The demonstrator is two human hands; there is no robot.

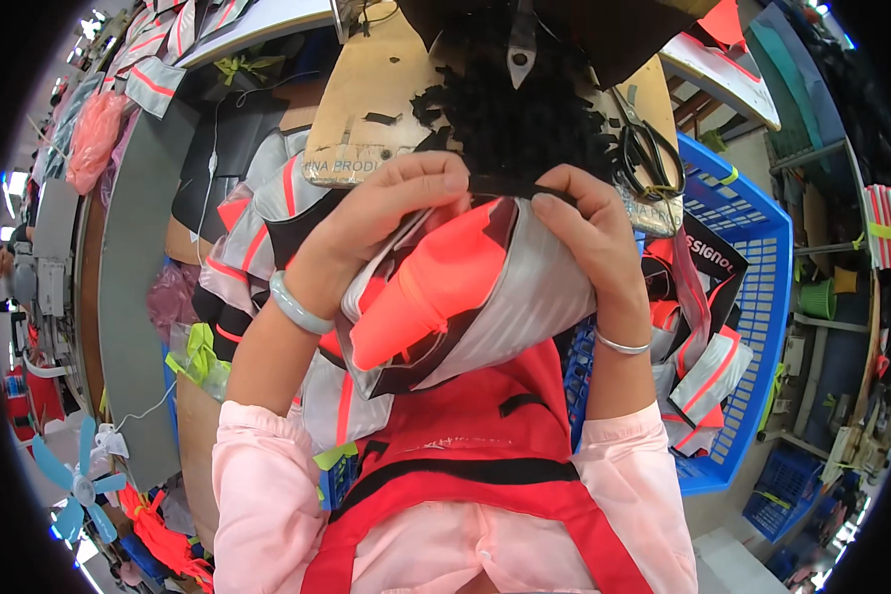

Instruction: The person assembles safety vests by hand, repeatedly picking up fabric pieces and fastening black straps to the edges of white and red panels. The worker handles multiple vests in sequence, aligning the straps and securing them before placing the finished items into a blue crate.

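A sewn fabric piece [530, 307] in silver-grey, bright coral and black hangs in front of me, its upper edge at the near side of a wooden work board [366, 74]. My left hand [406, 198] pinches the black edge band [500, 187] at the left, thumb and fingers pressed together. At the right end of the same band, my right hand [594, 223] is closed, thumb against forefinger. The piece's coral inner part bulges toward me between my wrists. Beyond my hands, black scraps [510, 119] cover the board's middle. Black-handled scissors [648, 153] lie to the right of them.
A pointed metal piece [521, 59] hangs above the scraps. To my right stands a blue plastic basket [784, 267] with similar fabric pieces [708, 381]. More grey and coral pieces [267, 188] are heaped at left, near a grey panel [134, 287]. A blue fan [81, 485] is lower left.
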